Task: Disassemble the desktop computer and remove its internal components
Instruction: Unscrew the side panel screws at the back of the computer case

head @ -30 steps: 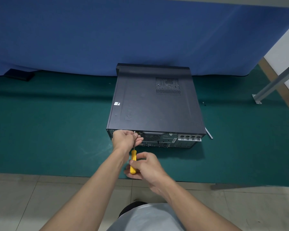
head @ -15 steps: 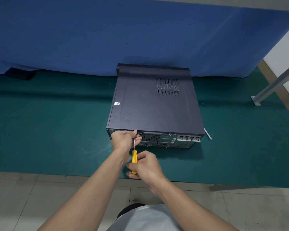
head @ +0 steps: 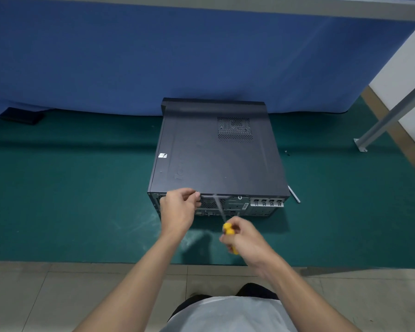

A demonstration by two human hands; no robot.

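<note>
The black desktop computer case (head: 216, 159) lies flat on the green mat (head: 70, 192) with its rear panel facing me. My left hand (head: 179, 212) is at the rear panel's upper left edge, its fingertips pinching a small silver screw (head: 197, 194). My right hand (head: 246, 240) grips a yellow-handled screwdriver (head: 228, 230) in front of the rear panel. The blurred shaft points up toward the case's rear top edge, and its tip is apart from the left fingers.
A silver rod-like tool (head: 294, 194) lies by the case's near right corner, and a tiny dark screw (head: 287, 152) sits further back on the mat. A blue cloth (head: 153, 58) hangs behind. A flat black object (head: 22, 115) lies far left; a metal leg (head: 391, 116) slants at right.
My right hand has swung the screwdriver to the right, away from the screw spot. My left hand stays at the rear edge, fingers now pinched together.
</note>
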